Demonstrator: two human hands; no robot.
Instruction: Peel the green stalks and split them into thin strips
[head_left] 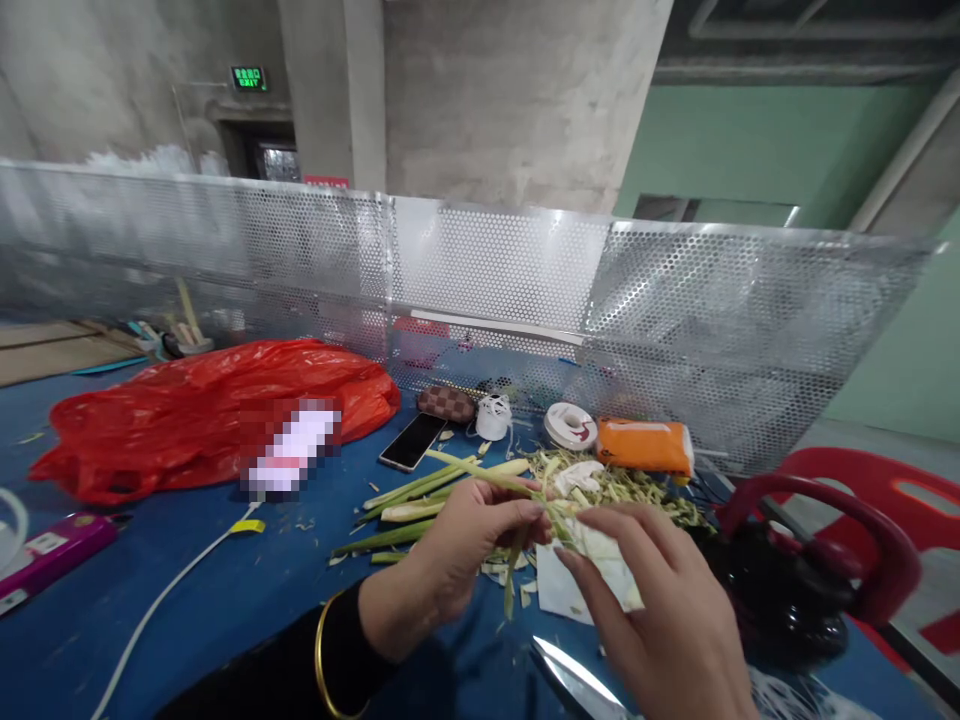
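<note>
My left hand [480,535] is pinched on a thin green plant strip between thumb and fingers, above the table. One narrow end of the strip [510,583] hangs below the fingers. To its right, my right hand [660,590] has thumb and index finger apart, close to the strip's other end; I see nothing gripped there. Several green stalks [409,508] lie behind and left of my left hand. Beneath the hands are a white paper sheet [555,590] and a heap of shredded plant scraps [630,484]. A shiny pointed blade [574,675] lies at the front; its handle is hidden.
A black kettle [787,600] with a dark red handle stands at right. Behind are an orange pack [645,446], a white spool [570,427], a dark phone [412,441] and a perforated metal partition [495,260]. A red plastic bag [187,400] and white cable [172,590] lie left.
</note>
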